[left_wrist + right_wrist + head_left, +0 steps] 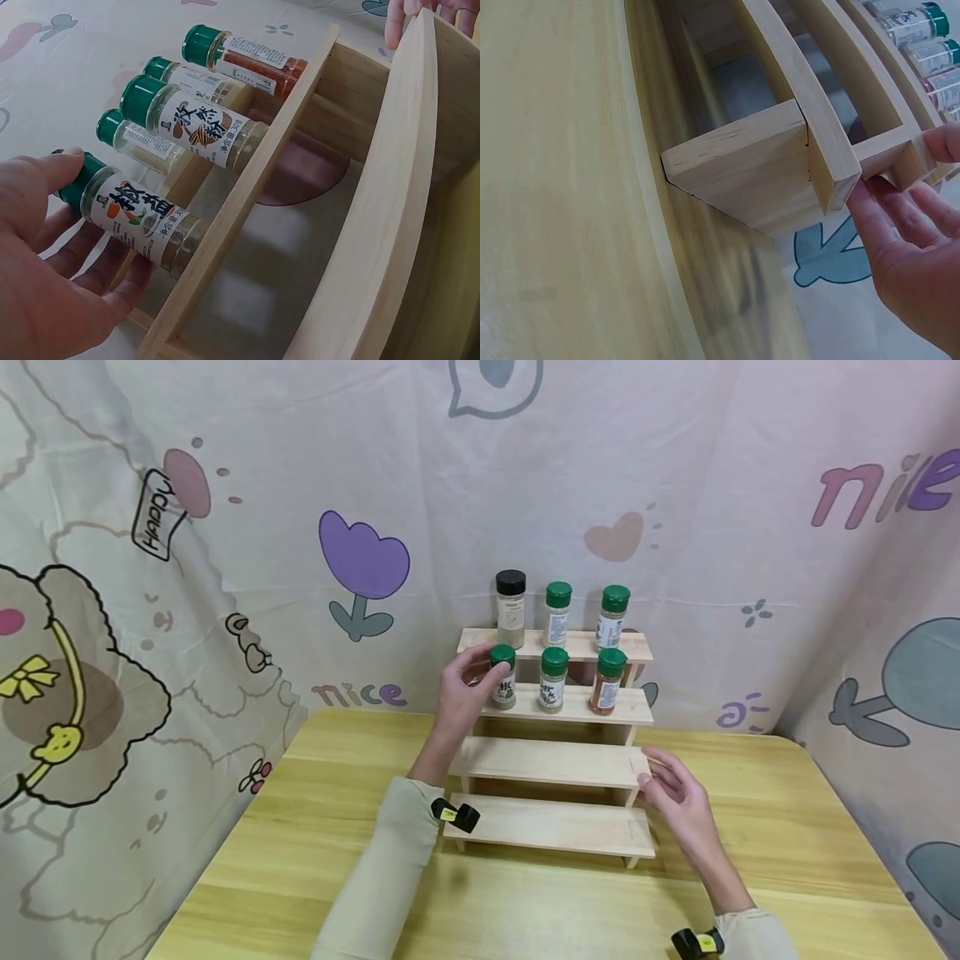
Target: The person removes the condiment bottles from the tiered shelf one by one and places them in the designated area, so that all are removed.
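Note:
A stepped wooden rack stands on the table with spice jars on its two upper tiers. My left hand holds the green-capped spice jar at the left end of the second tier from the top. In the left wrist view its thumb is at the cap and the fingers curve along the jar's side. My right hand grips the right end of the tier below, thumb and fingers at the board's edge. Beside the held jar stand another green-capped jar and one with red contents.
On the top tier are a taller black-capped jar and two green-capped jars, one in the middle and one at right. The wooden table extends around the rack. A printed curtain hangs behind it.

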Demonstrator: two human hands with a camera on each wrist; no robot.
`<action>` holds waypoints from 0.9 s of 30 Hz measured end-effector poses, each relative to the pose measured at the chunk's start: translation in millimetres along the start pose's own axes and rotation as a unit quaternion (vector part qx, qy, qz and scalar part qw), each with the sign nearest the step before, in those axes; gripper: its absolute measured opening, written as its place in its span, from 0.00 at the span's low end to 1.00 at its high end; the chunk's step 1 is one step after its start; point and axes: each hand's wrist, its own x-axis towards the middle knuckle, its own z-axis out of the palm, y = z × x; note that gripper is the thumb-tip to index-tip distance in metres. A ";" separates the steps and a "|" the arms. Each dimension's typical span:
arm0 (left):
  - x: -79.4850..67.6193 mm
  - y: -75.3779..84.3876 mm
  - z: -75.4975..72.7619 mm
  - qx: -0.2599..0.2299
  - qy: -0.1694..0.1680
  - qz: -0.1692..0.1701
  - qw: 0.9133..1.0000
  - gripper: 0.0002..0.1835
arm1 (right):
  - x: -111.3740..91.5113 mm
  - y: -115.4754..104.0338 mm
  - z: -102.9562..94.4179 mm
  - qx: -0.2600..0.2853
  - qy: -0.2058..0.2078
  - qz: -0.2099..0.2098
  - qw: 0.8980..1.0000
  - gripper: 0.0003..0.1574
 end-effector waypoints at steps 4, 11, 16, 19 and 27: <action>-0.9 0.1 -1.6 -0.002 0.002 -0.010 1.000 0.20 | -0.3 0.5 0.4 0.001 -0.001 0.001 1.000 0.34; 0.1 1.7 -2.8 -0.001 -0.004 -0.020 1.000 0.21 | -0.3 0.3 0.4 0.009 0.002 0.004 1.000 0.34; -0.3 3.8 -5.4 -0.007 -0.011 -0.017 1.000 0.19 | -0.9 0.4 -0.2 0.010 0.003 0.003 1.000 0.33; -1.4 5.8 -8.0 -0.012 -0.018 -0.010 1.000 0.19 | -0.9 0.9 -0.6 0.015 0.002 0.003 1.000 0.33; -8.4 11.4 -23.1 -0.020 -0.012 0.009 1.000 0.19 | 0.3 1.2 -0.8 0.017 0.001 0.006 1.000 0.33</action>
